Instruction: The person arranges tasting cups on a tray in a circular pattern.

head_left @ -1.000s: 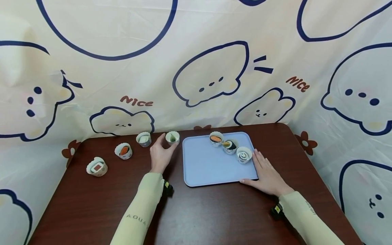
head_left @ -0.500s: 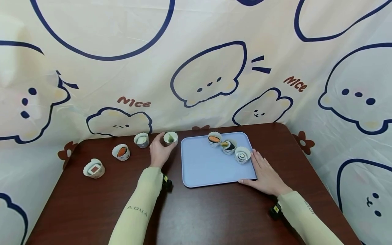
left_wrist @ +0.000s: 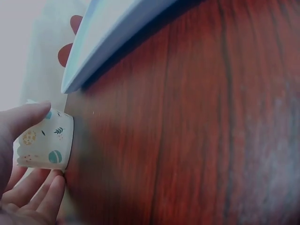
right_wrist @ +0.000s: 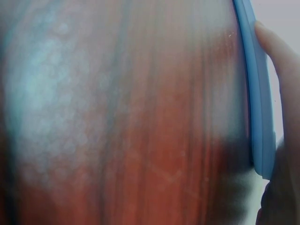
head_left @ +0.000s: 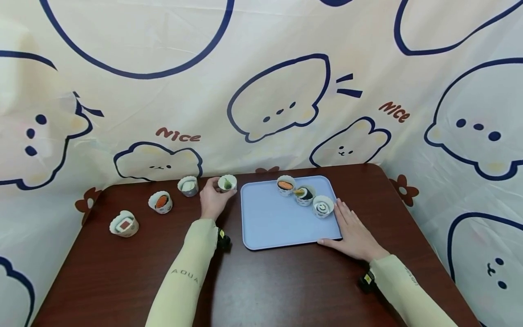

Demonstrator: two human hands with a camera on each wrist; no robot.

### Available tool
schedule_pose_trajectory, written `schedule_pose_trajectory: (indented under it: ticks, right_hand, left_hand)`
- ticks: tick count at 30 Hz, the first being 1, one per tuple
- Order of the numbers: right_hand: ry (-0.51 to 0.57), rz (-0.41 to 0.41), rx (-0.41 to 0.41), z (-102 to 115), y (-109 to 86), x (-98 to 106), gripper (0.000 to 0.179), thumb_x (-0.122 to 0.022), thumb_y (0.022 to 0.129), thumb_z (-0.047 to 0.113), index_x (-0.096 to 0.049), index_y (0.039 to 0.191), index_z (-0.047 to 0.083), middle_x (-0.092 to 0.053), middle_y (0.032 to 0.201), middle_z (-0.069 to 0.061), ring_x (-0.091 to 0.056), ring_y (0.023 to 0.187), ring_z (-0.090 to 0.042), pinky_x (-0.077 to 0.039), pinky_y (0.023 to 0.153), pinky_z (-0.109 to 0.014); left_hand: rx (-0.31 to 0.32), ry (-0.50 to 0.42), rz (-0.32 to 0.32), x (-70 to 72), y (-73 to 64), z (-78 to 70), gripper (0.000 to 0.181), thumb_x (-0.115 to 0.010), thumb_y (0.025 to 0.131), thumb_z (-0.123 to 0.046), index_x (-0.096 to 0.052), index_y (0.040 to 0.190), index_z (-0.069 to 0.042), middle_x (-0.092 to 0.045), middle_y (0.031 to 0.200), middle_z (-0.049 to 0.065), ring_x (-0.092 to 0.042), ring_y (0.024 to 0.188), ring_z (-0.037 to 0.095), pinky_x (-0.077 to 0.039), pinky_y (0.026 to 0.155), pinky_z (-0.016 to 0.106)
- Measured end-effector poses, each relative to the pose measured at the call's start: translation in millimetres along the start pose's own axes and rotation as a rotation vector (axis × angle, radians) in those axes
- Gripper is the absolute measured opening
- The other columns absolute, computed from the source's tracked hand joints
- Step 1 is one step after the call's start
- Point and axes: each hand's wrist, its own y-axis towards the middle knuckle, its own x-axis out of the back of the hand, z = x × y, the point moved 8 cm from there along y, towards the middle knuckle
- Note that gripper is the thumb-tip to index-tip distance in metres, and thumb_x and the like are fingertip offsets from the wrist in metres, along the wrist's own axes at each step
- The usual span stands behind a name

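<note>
My left hand [head_left: 214, 200] holds a patterned paper baking cup [left_wrist: 54, 140] at the table's back edge, left of the tray. In the left wrist view the thumb lies on one side of the cup and the fingers curl round the other. A green-topped piece [head_left: 227, 184] sits inside it. My right hand [head_left: 356, 234] rests against the right side of a light blue tray [head_left: 265, 218]. Its fingers are straight, and the thumb touches the tray's near edge. On the tray stand cups with an orange-topped sushi piece [head_left: 285, 185], a dark roll [head_left: 304, 194] and a white swirl [head_left: 323, 208].
Left of my left hand, three more cups stand in a slanting row on the brown table [head_left: 253, 290]: one with a pale piece [head_left: 188, 186], one orange-topped [head_left: 161, 201], one with a white block and red square [head_left: 124, 224]. A printed curtain [head_left: 261, 91] hangs behind.
The head view has shifted slightly. Otherwise my left hand stays at the green-topped cup, and my right hand stays against the tray.
</note>
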Motion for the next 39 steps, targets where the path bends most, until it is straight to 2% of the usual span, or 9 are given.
schedule_pose_trajectory:
  ticks: [7, 17, 23, 39]
  right_hand:
    - [0.002, -0.002, -0.003, -0.3, -0.6, -0.2, 0.126, -0.055, 0.079, 0.086, -0.011, 0.163, 0.003, -0.002, 0.169, -0.013, -0.005, 0.154, -0.032, -0.013, 0.120, -0.057]
    - [-0.001, -0.005, -0.003, 0.1, 0.1, 0.1, 0.126, -0.055, 0.079, 0.086, -0.011, 0.162, 0.002, -0.002, 0.169, -0.014, -0.005, 0.154, -0.032, -0.013, 0.120, -0.056]
    - [0.008, -0.002, -0.009, 1.0, 0.1, 0.5, 0.126, -0.055, 0.079, 0.086, -0.011, 0.162, 0.002, -0.002, 0.169, -0.015, -0.005, 0.154, -0.033, -0.013, 0.120, -0.057]
    - [0.020, -0.047, 0.022, 4.8, -1.9, 4.9, 0.123, -0.059, 0.081, 0.081, -0.015, 0.161, -0.001, -0.007, 0.168, -0.019, -0.010, 0.153, -0.037, -0.016, 0.119, -0.059]
  left_hand:
    - [0.028, 0.004, -0.009, -2.0, 0.5, -0.7, 0.065, -0.089, 0.080, -0.021, -0.060, 0.135, -0.001, -0.068, 0.124, 0.018, -0.061, 0.112, 0.032, -0.049, 0.097, 0.047]
    - [0.047, -0.033, -0.015, -4.7, -1.5, 0.0, 0.064, -0.088, 0.081, -0.012, -0.057, 0.136, 0.000, -0.064, 0.129, 0.021, -0.061, 0.118, 0.034, -0.051, 0.098, 0.046]
    - [0.062, -0.052, -0.012, -4.4, -2.4, -0.4, 0.062, -0.088, 0.081, -0.013, -0.058, 0.135, -0.001, -0.065, 0.127, 0.019, -0.060, 0.118, 0.033, -0.052, 0.097, 0.044]
    - [0.027, -0.091, -0.008, 0.7, -7.1, -6.9, 0.063, -0.088, 0.081, -0.009, -0.058, 0.136, -0.002, -0.063, 0.128, 0.020, -0.062, 0.118, 0.033, -0.053, 0.097, 0.043]
